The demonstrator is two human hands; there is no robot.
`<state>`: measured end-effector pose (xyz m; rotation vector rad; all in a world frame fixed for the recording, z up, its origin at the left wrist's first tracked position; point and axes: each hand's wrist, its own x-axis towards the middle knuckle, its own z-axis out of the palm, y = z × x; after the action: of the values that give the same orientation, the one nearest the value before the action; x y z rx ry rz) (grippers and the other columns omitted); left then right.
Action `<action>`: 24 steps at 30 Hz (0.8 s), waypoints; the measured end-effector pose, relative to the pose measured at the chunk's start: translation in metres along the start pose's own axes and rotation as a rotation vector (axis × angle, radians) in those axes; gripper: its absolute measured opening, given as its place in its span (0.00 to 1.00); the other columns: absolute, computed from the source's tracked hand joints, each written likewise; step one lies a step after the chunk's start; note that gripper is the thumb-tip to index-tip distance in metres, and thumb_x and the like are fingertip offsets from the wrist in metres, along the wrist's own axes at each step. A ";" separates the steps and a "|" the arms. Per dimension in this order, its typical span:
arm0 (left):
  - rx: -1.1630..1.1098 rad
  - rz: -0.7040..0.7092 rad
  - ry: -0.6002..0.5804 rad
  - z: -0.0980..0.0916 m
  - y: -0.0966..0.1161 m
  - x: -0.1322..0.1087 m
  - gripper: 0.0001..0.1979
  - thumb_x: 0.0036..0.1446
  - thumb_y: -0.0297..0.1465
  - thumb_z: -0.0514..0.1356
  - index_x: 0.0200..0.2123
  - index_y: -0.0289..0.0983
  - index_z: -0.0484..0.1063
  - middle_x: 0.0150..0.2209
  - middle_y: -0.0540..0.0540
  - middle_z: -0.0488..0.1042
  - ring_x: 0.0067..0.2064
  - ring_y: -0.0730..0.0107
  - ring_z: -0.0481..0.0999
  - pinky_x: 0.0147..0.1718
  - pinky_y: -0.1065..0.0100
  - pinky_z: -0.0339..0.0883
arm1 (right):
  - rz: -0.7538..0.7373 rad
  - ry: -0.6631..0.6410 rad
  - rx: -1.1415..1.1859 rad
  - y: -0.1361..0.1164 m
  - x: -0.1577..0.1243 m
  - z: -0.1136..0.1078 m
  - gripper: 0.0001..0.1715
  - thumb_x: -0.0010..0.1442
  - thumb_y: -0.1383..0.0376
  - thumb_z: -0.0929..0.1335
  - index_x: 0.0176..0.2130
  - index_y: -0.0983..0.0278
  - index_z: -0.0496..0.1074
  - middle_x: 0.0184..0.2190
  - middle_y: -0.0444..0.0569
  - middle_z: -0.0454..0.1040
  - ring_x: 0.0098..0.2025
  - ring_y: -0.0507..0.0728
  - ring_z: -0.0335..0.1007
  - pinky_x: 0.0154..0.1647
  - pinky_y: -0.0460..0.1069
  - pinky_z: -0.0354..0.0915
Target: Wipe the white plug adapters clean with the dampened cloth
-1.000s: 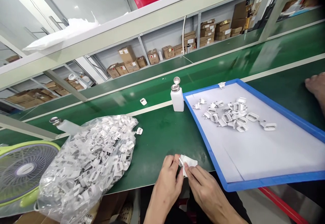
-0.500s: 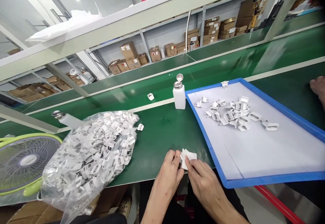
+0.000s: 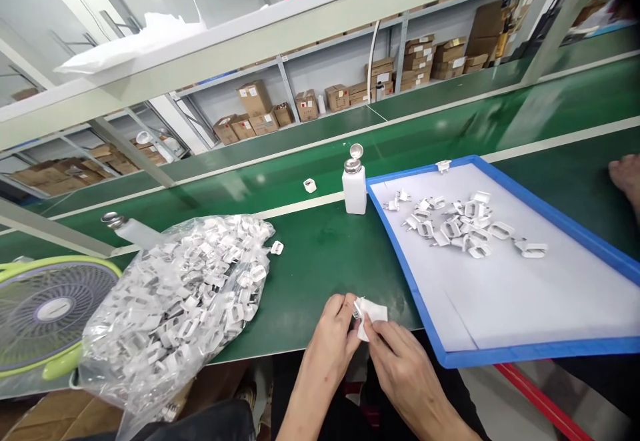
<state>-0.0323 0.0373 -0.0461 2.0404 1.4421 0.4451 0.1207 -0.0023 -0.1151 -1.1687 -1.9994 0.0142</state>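
Observation:
At the front edge of the green bench, my left hand (image 3: 334, 334) is closed on a small white plastic plug housing (image 3: 357, 310), mostly hidden by fingers and cloth. My right hand (image 3: 400, 354) pinches a folded white wiping cloth (image 3: 373, 310) and presses it against that piece. To the left lies a clear plastic bag (image 3: 175, 294) heaped with similar white housings. A blue-rimmed tray (image 3: 440, 354) to my right holds several white housings (image 3: 475, 224) with plug pins. Behind my hands stands a white pump bottle (image 3: 355, 191), its metal lid flipped up.
One loose housing (image 3: 277, 247) lies beside the bag, another white piece (image 3: 310, 185) on the green belt (image 3: 240, 194). A second bottle (image 3: 133, 231) leans behind the bag. At far left is a green-rimmed fan (image 3: 55, 314). Another person's hand (image 3: 625, 177) rests at far right.
The cloth has shifted slightly in my right fingers, and more of the housing's edge shows by my left fingertips. The white piece on the belt has moved a little to the right.

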 end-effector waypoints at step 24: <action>-0.118 0.003 0.260 0.009 0.004 -0.010 0.11 0.61 0.23 0.59 0.45 0.38 0.77 0.37 0.48 0.75 0.36 0.68 0.77 0.39 0.67 0.75 | 0.260 0.090 0.250 -0.015 -0.008 -0.030 0.19 0.72 0.71 0.61 0.58 0.64 0.71 0.37 0.49 0.72 0.35 0.51 0.74 0.38 0.42 0.71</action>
<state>-0.0279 0.0244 -0.0502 1.9454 1.5228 0.8027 0.1313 -0.0273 -0.0937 -1.2328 -1.7004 0.3284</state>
